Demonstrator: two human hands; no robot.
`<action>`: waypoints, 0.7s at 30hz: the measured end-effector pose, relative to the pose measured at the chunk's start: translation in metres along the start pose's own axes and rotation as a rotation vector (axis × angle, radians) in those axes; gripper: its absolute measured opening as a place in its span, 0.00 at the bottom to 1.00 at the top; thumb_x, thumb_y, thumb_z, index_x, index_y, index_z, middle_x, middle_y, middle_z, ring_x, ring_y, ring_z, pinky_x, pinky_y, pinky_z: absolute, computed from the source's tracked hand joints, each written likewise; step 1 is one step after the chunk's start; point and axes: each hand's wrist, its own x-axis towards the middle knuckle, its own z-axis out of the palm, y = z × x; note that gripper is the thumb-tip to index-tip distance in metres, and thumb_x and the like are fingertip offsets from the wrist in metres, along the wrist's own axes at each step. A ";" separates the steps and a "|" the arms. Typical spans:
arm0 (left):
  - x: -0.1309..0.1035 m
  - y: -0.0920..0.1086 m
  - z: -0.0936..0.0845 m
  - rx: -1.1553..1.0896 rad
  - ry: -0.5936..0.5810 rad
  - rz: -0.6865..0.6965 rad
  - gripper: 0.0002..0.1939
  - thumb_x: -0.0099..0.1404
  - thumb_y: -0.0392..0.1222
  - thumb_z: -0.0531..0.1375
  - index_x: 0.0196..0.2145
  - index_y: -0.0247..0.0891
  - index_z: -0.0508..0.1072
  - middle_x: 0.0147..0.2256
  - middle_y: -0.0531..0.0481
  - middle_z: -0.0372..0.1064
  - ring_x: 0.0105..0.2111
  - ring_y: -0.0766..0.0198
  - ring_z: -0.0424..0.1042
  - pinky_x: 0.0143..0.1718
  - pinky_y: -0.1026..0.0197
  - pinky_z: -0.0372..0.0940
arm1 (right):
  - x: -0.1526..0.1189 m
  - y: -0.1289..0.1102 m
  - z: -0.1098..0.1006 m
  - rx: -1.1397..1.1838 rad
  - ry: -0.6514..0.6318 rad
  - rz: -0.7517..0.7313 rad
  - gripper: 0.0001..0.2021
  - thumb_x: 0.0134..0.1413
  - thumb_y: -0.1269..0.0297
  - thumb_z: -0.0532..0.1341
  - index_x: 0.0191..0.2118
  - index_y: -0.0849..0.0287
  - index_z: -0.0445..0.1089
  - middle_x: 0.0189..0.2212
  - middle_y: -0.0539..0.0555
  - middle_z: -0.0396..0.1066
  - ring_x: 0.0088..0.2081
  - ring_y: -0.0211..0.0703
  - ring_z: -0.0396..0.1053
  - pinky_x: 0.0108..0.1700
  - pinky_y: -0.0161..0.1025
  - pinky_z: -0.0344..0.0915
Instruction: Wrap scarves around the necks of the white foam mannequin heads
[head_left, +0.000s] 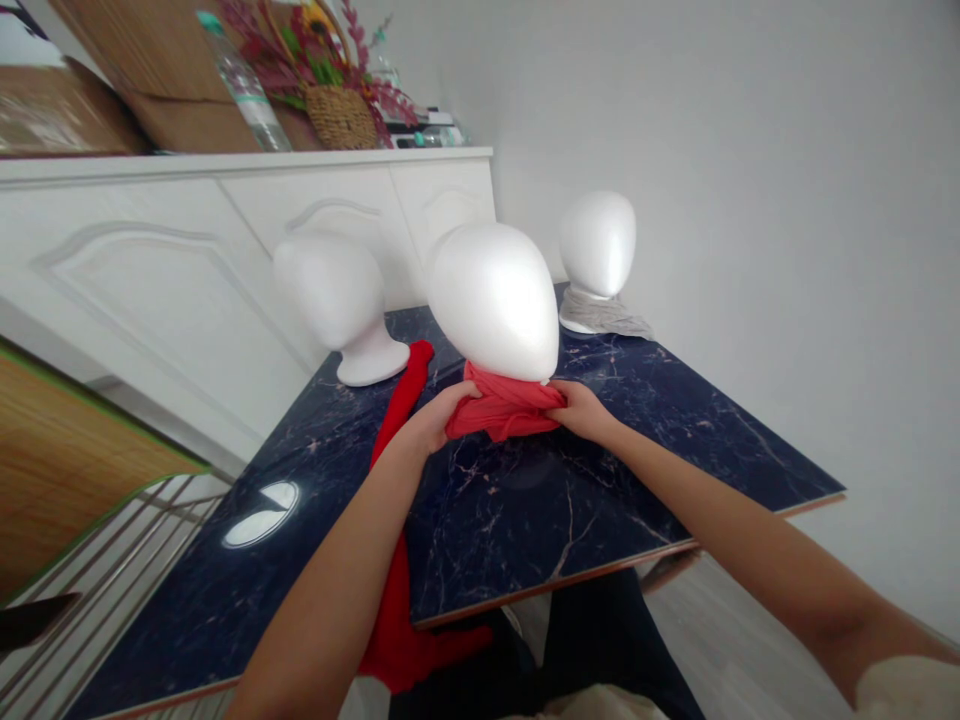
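A white mannequin head (495,300) stands in the middle of the dark table, with a coral-red scarf (508,408) wrapped round its neck. On the scarf's left side my left hand (442,412) is closed, its fingers partly hidden in the cloth. My right hand (583,410) pinches the scarf at the right side of the neck. A long bright red cloth (401,410) lies left of the middle head, passes behind my left forearm and hangs over the table's front edge.
Another white mannequin head (334,290) stands bare at the left. Far right, a third head (598,240) has a grey scarf (604,314) round its base. Behind the blue marbled table (510,560) is a white cabinet (187,240) bearing a bottle (251,95), boxes and a flower basket (339,117).
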 end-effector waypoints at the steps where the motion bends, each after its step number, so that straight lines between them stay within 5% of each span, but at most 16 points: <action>1: -0.001 0.002 -0.002 0.029 -0.018 -0.007 0.07 0.52 0.36 0.61 0.30 0.32 0.76 0.27 0.46 0.76 0.25 0.62 0.74 0.27 0.65 0.69 | 0.000 0.000 -0.003 -0.073 0.027 -0.028 0.09 0.40 0.73 0.58 0.32 0.62 0.72 0.30 0.51 0.72 0.34 0.43 0.67 0.37 0.35 0.60; 7: -0.011 0.013 -0.021 0.181 -0.156 0.026 0.16 0.51 0.40 0.67 0.38 0.33 0.78 0.36 0.41 0.77 0.34 0.57 0.76 0.38 0.62 0.69 | -0.003 -0.001 -0.013 -0.283 0.084 -0.081 0.05 0.41 0.74 0.56 0.28 0.60 0.68 0.27 0.50 0.68 0.31 0.40 0.64 0.34 0.34 0.55; 13: -0.023 0.014 -0.036 0.044 -0.237 0.153 0.18 0.54 0.33 0.64 0.45 0.32 0.74 0.44 0.40 0.74 0.41 0.58 0.74 0.45 0.61 0.68 | -0.001 0.001 -0.013 -0.274 0.060 -0.038 0.04 0.41 0.72 0.57 0.27 0.60 0.67 0.26 0.49 0.67 0.30 0.39 0.63 0.33 0.33 0.54; 21: -0.019 0.005 -0.035 -0.058 -0.183 0.159 0.16 0.56 0.35 0.64 0.45 0.33 0.74 0.42 0.43 0.75 0.35 0.64 0.75 0.37 0.66 0.70 | 0.001 0.005 -0.018 -0.289 0.032 -0.048 0.05 0.41 0.72 0.57 0.28 0.61 0.68 0.25 0.49 0.68 0.29 0.38 0.63 0.32 0.33 0.54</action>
